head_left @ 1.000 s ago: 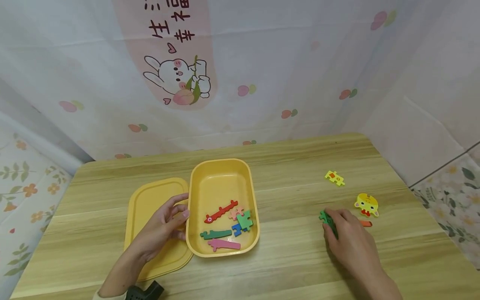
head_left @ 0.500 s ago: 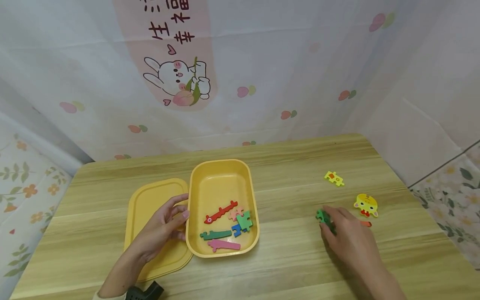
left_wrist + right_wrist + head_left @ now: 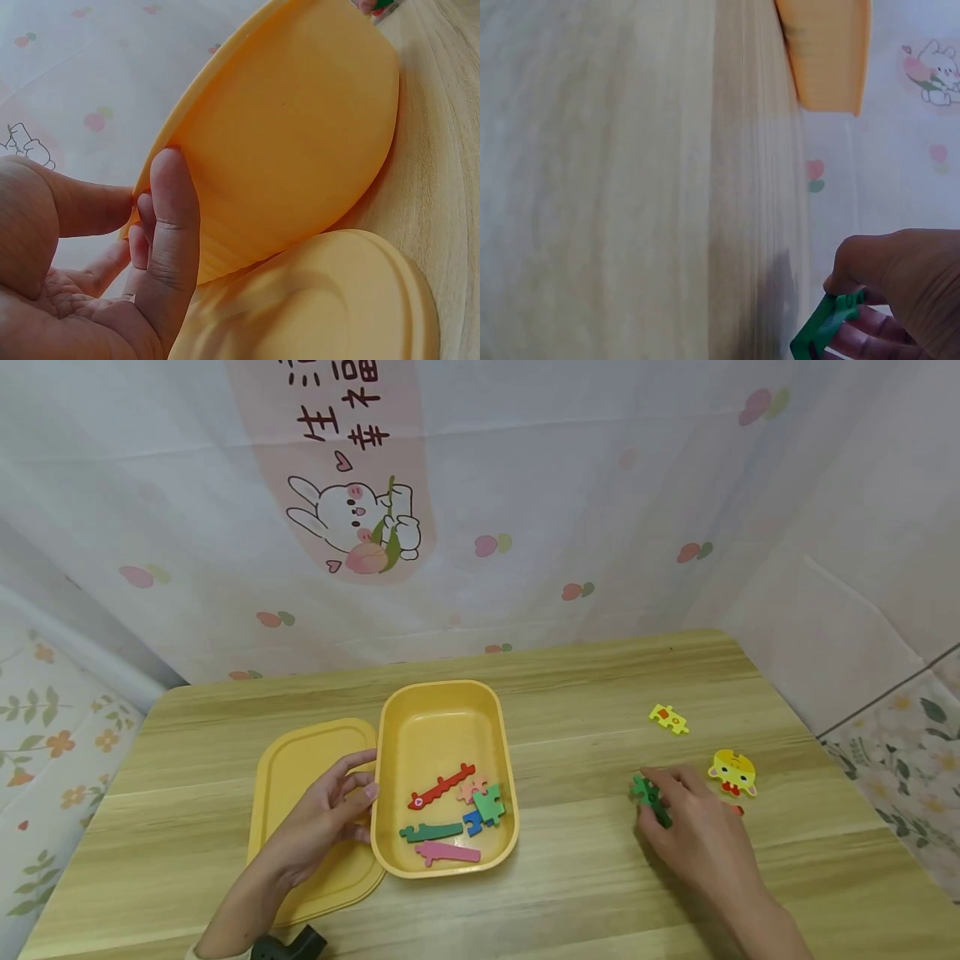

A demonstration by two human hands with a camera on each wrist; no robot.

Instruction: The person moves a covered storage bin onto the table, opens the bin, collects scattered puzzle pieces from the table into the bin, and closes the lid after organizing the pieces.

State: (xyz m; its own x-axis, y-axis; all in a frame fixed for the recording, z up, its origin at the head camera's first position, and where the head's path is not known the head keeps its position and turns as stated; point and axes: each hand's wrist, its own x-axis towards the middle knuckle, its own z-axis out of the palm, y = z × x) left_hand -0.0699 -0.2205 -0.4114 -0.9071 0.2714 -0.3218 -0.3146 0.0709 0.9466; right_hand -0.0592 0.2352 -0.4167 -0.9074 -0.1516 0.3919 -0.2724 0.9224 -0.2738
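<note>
The right hand [image 3: 697,827] has its grip pinched on 1 green puzzle piece [image 3: 651,797], out on the right of the table [image 3: 577,860]; I can't tell whether it touches the wood. With only an edge held, it could twist loose. Those knuckles sit close to a yellow animal-head piece [image 3: 733,772] and a red piece [image 3: 738,811], so a careless sweep might scatter both. The left hand [image 3: 330,814], fingers relaxed, touches the yellow box [image 3: 442,739]; a hard push could slide it.

The hanging cloth [image 3: 525,485] bears 生 [image 3: 318,423] and 幸 [image 3: 368,438] below partly cut-off characters [image 3: 360,395].
</note>
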